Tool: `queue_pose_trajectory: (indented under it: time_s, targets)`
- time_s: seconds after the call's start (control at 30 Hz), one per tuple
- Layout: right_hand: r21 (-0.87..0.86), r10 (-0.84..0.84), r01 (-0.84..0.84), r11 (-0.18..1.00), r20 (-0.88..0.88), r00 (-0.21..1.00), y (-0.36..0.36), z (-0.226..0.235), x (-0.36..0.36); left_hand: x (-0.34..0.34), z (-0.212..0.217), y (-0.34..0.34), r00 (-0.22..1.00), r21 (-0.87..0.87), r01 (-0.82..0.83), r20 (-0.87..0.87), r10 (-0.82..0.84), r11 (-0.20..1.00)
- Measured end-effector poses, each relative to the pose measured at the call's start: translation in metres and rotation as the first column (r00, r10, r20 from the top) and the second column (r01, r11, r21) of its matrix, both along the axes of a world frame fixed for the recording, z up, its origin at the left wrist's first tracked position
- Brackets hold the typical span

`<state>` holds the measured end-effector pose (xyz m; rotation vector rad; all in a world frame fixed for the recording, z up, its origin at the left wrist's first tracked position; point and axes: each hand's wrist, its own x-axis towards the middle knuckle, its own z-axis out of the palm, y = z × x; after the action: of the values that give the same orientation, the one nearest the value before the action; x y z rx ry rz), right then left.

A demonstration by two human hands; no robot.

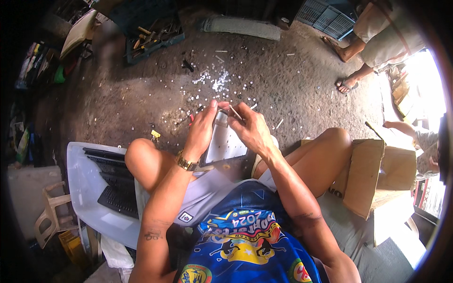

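Between my knees a flat, pale panel with small dark holes and a dark border (225, 144) stands tilted. My left hand (204, 129) is closed along its left side, with the fingertips at its far edge. My right hand (252, 129) is at the far right corner, its fingers pinching a thin, narrow strip-like piece (235, 113) whose kind I cannot make out. The fingers partly hide the panel's far edge. Small white bits (219, 82) lie scattered on the floor just beyond my hands.
A whitish bin (78, 177) with black keyboards (115, 188) stands at left. Far left is a toolbox (141, 55) with hand tools. Cardboard boxes (363, 177) are at right. Another person's sandalled foot (348, 85) stands far right, near a blue crate (325, 19).
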<state>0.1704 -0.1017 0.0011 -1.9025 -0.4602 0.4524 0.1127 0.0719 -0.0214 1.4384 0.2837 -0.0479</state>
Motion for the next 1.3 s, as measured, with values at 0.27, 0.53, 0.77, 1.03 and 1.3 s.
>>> queue_pose_trajectory:
  time_s: [0.27,0.53,0.77,1.03,1.3]
  targets:
    - [-0.16,0.044,-0.072,0.984,-0.173,0.984,0.003,-0.018,-0.003,-0.001,-0.006,-0.001,0.999,-0.041,-0.022,0.027,0.023,0.999]
    - [0.084,-0.002,0.018,0.996,-0.183,0.983,-0.003,-0.027,0.001,0.001,-0.007,0.002,0.999,0.026,-0.033,-0.039,0.034,0.999]
    - [-0.425,0.04,-0.12,0.897,-0.192,0.98,-0.013,-0.038,-0.01,-0.001,-0.001,0.009,0.999,0.04,0.01,-0.034,-0.008,0.999]
    - [-0.39,0.253,-0.252,0.885,-0.051,0.966,-0.025,-0.037,-0.023,0.0,-0.009,0.025,0.998,0.047,0.014,-0.062,-0.011,0.999]
    - [-0.397,0.271,-0.265,0.879,-0.044,0.962,-0.019,-0.039,-0.019,0.0,-0.006,0.021,0.997,0.015,-0.003,-0.076,0.004,1.0]
